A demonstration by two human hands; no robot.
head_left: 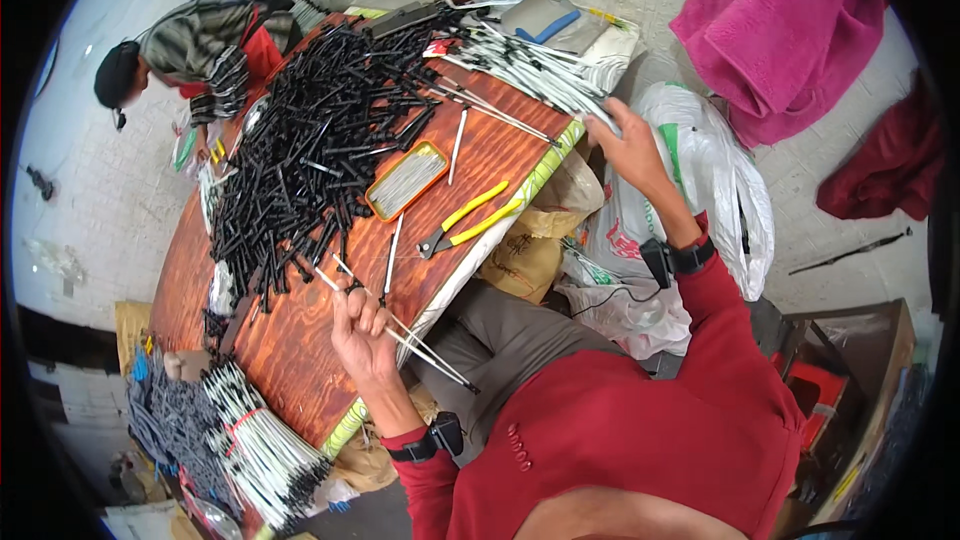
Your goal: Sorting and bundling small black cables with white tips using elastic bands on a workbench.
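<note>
My left hand (pixel 362 336) is closed around a pair of thin white rods (pixel 425 348) with black ends, held over the near edge of the wooden table. At the table's right end, my right hand (pixel 632 148) has its thumb and fingers around the tips of a heap of white rods (pixel 530 68); how many it grips is hidden. Between the hands lie yellow-handled pliers (pixel 470 220), a yellow tin (pixel 408 180) of thin pale pins, and a few loose white rods. A big pile of black plastic pieces (pixel 310 130) covers the far side.
A bundle of white rods (pixel 262 445) tied with a red band stands at the lower left, beside grey cords (pixel 170 420). Another person (pixel 205 55) bends over the table's far left. White plastic bags (pixel 700 180) sit under my right arm. A blue-handled tool (pixel 550 28) lies at the back.
</note>
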